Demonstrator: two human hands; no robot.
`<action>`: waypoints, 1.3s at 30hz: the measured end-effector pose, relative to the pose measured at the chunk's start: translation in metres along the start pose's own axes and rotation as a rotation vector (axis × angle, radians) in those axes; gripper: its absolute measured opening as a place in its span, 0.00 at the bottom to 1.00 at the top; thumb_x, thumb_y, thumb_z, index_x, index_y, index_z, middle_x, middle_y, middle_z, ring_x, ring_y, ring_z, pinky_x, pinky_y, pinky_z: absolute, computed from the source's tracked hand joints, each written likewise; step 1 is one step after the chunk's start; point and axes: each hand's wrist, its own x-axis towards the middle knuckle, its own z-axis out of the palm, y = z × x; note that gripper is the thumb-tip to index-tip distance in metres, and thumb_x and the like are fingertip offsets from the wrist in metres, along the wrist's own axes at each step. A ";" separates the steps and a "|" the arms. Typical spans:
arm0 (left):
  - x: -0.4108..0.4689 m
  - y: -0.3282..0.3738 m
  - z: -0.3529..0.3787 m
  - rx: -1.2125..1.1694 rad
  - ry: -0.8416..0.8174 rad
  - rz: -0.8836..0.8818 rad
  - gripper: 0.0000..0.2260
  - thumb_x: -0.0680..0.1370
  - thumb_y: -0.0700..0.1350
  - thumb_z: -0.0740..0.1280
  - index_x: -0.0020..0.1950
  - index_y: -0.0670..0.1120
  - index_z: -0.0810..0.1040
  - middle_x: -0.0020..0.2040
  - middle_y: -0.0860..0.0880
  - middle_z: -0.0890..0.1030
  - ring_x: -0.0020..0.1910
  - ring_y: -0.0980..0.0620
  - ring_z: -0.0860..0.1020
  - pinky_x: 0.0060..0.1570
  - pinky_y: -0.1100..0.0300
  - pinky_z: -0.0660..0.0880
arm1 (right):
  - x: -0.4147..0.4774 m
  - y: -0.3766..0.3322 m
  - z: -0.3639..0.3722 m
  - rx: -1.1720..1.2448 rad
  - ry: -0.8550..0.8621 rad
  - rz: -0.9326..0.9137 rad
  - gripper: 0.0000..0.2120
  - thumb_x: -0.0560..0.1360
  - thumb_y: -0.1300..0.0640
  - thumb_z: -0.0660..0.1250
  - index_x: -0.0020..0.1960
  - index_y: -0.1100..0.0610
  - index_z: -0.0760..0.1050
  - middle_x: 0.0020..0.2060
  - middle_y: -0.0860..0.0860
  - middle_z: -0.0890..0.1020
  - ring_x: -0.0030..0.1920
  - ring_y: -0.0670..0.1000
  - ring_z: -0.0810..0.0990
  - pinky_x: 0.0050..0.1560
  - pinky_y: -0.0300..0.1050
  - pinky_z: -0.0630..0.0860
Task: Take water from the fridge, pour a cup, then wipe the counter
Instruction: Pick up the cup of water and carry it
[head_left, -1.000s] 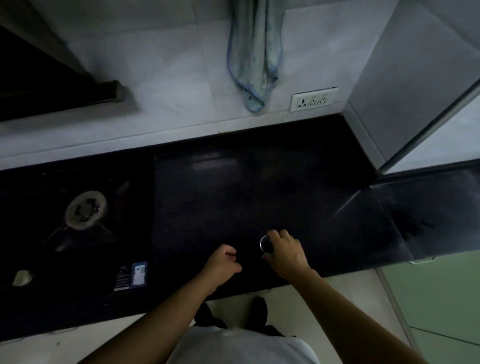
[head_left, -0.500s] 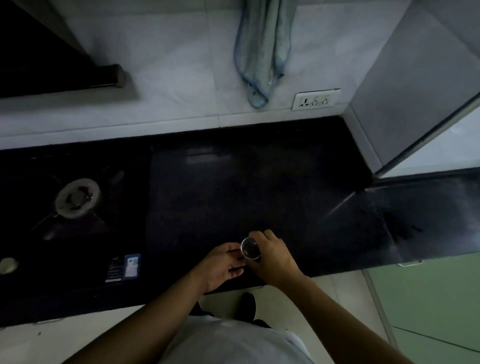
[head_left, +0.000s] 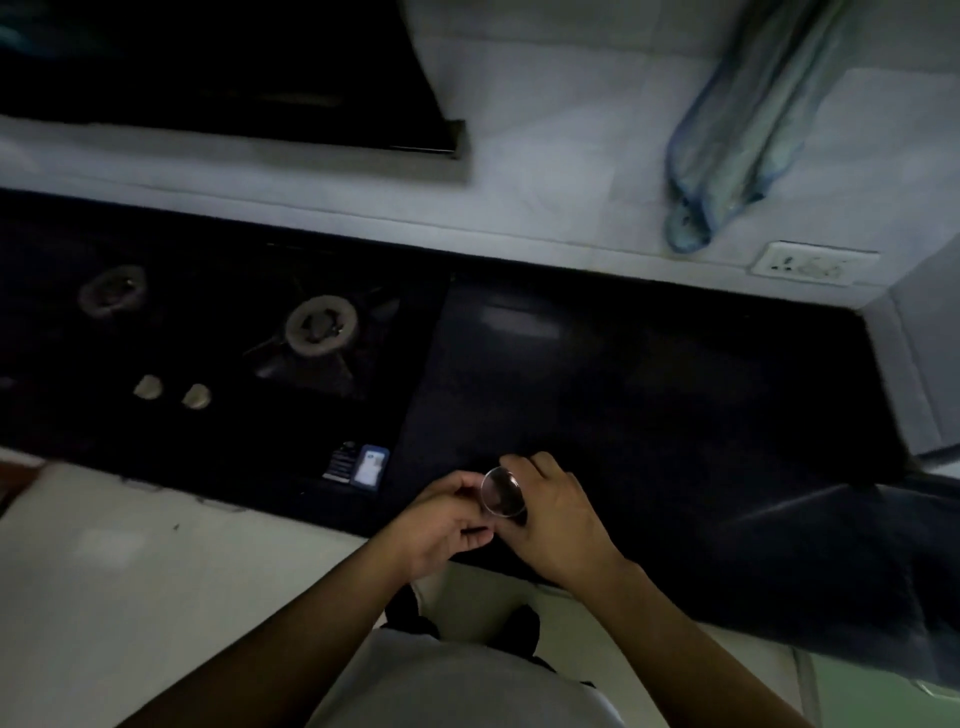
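Observation:
A small clear glass cup (head_left: 501, 491) is held just above the front edge of the black counter (head_left: 649, 395). My right hand (head_left: 558, 517) is wrapped around its right side. My left hand (head_left: 441, 525) touches its left side with thumb and fingers. The cup's rim tilts toward the camera; whether it holds water cannot be seen in the dim light. A pale blue cloth (head_left: 737, 124) hangs on the tiled wall at the back right. No water bottle or fridge is in view.
A black gas hob (head_left: 218, 364) with two burners (head_left: 321, 326) and knobs (head_left: 196, 396) fills the counter's left part. A dark chimney hood (head_left: 218, 67) hangs above it. A wall socket (head_left: 805, 264) sits below the cloth. White floor shows at the left front.
My left hand has come in from a loose fist to grip the cup together with the right. The view has swung left, bringing more of the hob into sight.

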 end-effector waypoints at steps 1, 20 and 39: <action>-0.008 0.001 -0.008 -0.027 0.010 0.012 0.20 0.66 0.33 0.70 0.56 0.45 0.77 0.45 0.51 0.83 0.46 0.52 0.82 0.52 0.53 0.76 | 0.004 -0.010 0.001 0.007 -0.010 -0.024 0.31 0.71 0.46 0.74 0.70 0.53 0.69 0.58 0.51 0.74 0.53 0.53 0.77 0.58 0.48 0.74; -0.179 0.022 -0.244 -0.225 0.251 0.147 0.16 0.74 0.30 0.61 0.57 0.46 0.76 0.46 0.47 0.82 0.42 0.52 0.80 0.48 0.53 0.77 | 0.065 -0.275 0.119 -0.003 -0.202 -0.323 0.31 0.70 0.46 0.74 0.70 0.53 0.69 0.57 0.50 0.73 0.56 0.51 0.76 0.59 0.49 0.75; -0.307 0.079 -0.484 -0.578 0.585 0.315 0.15 0.75 0.28 0.59 0.52 0.44 0.78 0.45 0.46 0.79 0.40 0.48 0.78 0.45 0.53 0.77 | 0.184 -0.540 0.246 0.002 -0.383 -0.712 0.21 0.71 0.49 0.74 0.62 0.50 0.73 0.51 0.47 0.73 0.49 0.46 0.75 0.46 0.37 0.72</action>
